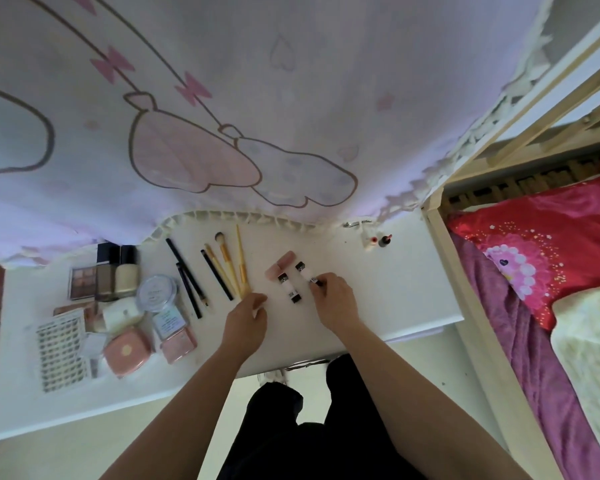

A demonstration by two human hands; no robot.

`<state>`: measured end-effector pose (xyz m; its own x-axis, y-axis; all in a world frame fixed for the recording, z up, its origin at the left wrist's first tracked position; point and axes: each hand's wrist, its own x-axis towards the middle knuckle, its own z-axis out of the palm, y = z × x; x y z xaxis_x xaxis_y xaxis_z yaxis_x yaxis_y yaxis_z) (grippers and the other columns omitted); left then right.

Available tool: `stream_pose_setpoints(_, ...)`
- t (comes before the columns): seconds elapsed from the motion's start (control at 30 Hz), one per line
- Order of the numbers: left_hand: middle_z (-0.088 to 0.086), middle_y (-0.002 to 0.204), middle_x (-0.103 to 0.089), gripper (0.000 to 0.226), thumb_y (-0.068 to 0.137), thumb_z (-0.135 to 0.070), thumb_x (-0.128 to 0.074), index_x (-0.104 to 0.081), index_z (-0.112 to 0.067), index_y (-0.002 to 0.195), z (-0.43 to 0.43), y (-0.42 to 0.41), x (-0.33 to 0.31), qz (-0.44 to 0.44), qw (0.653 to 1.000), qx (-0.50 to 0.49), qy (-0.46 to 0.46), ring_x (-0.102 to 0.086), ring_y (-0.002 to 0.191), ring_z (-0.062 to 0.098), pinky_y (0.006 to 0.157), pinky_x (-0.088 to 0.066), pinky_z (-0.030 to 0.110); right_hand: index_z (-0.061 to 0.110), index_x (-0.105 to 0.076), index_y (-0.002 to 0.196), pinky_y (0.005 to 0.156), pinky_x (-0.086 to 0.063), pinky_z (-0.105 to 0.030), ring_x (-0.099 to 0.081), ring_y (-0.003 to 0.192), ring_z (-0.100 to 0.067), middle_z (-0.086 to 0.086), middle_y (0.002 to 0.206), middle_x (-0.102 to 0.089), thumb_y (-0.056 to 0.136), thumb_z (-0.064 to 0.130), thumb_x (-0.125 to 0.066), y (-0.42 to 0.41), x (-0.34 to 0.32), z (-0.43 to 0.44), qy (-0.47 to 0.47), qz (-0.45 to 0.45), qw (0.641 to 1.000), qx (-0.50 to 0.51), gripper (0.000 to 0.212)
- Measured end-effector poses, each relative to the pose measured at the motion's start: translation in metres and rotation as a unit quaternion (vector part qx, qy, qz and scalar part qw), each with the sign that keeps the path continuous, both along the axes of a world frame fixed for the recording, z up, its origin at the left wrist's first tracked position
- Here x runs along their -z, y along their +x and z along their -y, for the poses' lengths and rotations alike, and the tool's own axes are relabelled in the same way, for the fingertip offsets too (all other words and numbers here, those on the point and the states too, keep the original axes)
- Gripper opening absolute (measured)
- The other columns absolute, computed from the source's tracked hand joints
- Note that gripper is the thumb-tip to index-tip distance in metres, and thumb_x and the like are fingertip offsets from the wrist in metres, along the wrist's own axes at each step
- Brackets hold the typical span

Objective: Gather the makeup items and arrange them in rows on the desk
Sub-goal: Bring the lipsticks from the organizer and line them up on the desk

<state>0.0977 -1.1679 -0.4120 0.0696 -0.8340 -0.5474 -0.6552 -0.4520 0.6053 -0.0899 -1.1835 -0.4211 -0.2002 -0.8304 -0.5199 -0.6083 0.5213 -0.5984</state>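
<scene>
The job looks well past halfway. On the white counter (395, 289) a row already runs across the middle of the frame: dark eye pencils (189, 276), then yellow-handled brushes (230, 268), then two pink tubes (284, 260) and a black-capped tube (289, 288), all lying roughly parallel.

The right hand (333, 301) is adding to the right end of that row. Its grip is closed, fingertips pinching the near end of a second black-capped tube (303, 270), which lies on the counter just beside the first.

The left hand (246, 315) rests just beside the near ends of the brush handles. Its fingers are loosely curled and its grip appears empty, though whether it touches a handle is unclear.

At middle left sits a tighter cluster: an eyeshadow palette (83, 277), two foundation bottles (116, 274), a round jar (156, 293), a pink compact (127, 351), a pink box (179, 342) and a sticker sheet (63, 351). The back ones line up; the nearer ones overlap and probably need straightening.

Two small bottles (378, 240) stand well apart at the upper right of the counter, near the curtain (291, 98). They likely remain to be gathered.
</scene>
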Motion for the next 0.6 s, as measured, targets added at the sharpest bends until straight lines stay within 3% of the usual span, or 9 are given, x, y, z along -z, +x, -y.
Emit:
stream_pose_setpoints(0.1,0.002,0.111,-0.066,0.026,0.100,-0.029,-0.049,-0.061,-0.017,0.120,0.011,-0.008,-0.022,-0.052,0.996,-0.072,0.004,-0.060,0.103,0.023,0.092,-0.048,0.037,0.020,-0.064,0.109,0.067,-0.041,-0.016,-0.061,0.088,-0.013,0.006,0.097,-0.069,0.095,0.034,-0.063,-0.007,-0.023,-0.006,0.003,0.105,0.990,0.090,0.020)
stream_pose_setpoints(0.17,-0.003,0.100,-0.066,0.022,0.100,-0.034,-0.046,-0.063,-0.024,0.111,0.020,-0.017,-0.044,-0.103,0.990,-0.100,-0.013,-0.062,0.093,0.019,0.088,-0.052,0.047,0.025,-0.069,0.101,0.070,-0.043,-0.015,-0.061,0.079,-0.007,0.010,0.089,-0.071,0.090,0.036,-0.070,-0.009,-0.040,-0.010,-0.017,0.174,0.977,0.121,0.015)
stream_pose_setpoints(0.27,-0.011,0.094,-0.069,0.020,0.103,-0.037,-0.042,-0.061,-0.031,0.100,0.032,-0.031,-0.081,-0.188,0.974,-0.111,-0.056,-0.063,0.087,0.006,0.078,-0.051,0.027,0.028,-0.072,0.098,0.070,-0.048,-0.019,-0.060,0.070,0.001,0.005,0.081,-0.072,0.091,0.031,-0.070,-0.006,-0.074,-0.014,-0.062,0.254,0.958,0.121,0.008)
stream_pose_setpoints(0.33,-0.012,0.084,-0.068,0.023,0.104,-0.034,-0.040,-0.062,-0.027,0.098,0.036,-0.038,-0.104,-0.217,0.970,-0.069,-0.085,-0.058,0.071,-0.003,0.066,-0.044,0.015,0.026,-0.073,0.101,0.068,-0.050,-0.019,-0.062,0.073,-0.003,-0.002,0.086,-0.073,0.094,0.030,-0.066,-0.005,-0.094,-0.015,-0.081,0.286,0.947,0.120,0.010)
stream_pose_setpoints(0.47,0.003,0.070,-0.056,0.032,0.103,-0.031,-0.042,-0.057,-0.011,0.084,0.040,-0.043,-0.125,-0.156,0.975,0.015,-0.157,-0.046,0.054,0.000,0.053,-0.037,0.014,0.015,-0.068,0.094,0.063,-0.044,-0.021,-0.058,0.066,-0.007,0.003,0.073,-0.065,0.102,0.031,-0.053,0.003,-0.120,-0.011,-0.086,0.319,0.933,0.142,0.023)
stream_pose_setpoints(0.6,0.002,0.064,-0.050,0.036,0.102,-0.035,-0.042,-0.048,-0.011,0.076,0.039,-0.051,-0.133,-0.113,0.975,0.044,-0.189,-0.042,0.054,0.009,0.053,-0.036,0.023,0.015,-0.057,0.087,0.058,-0.039,-0.025,-0.045,0.053,-0.011,0.002,0.060,-0.051,0.105,0.038,-0.041,0.009,-0.135,-0.007,-0.091,0.315,0.929,0.172,0.034)
